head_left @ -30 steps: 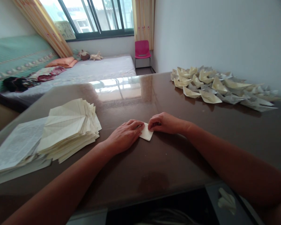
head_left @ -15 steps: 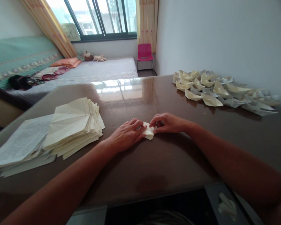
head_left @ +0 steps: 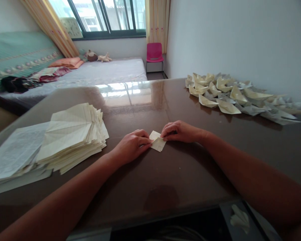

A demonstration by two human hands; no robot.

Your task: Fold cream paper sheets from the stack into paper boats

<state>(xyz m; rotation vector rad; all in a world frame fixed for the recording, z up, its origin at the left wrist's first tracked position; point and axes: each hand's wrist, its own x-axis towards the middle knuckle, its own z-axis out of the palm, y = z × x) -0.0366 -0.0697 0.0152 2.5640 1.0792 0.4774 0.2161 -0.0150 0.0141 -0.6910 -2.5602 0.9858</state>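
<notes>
A small folded paper [head_left: 158, 144], cream-coloured and roughly diamond-shaped, lies on the brown table between my hands. My left hand [head_left: 135, 144] pinches its left corner, fingers pressed together. At the opposite corner, my right hand [head_left: 177, 131] grips the paper between thumb and fingertips. A crease or raised fold runs across the paper from one hand to the other. Both hands rest low, close to the tabletop.
To the left sits a thick stack of cream paper sheets [head_left: 70, 134], beside printed sheets [head_left: 17, 150]. Many folded paper boats [head_left: 228, 105] crowd the table's right side by the wall. Beyond the table are a bed [head_left: 110, 70] and a pink chair [head_left: 154, 53].
My left fingers have drawn back from the top of the paper to its left corner, so more of the diamond shows. The view has shifted slightly.
</notes>
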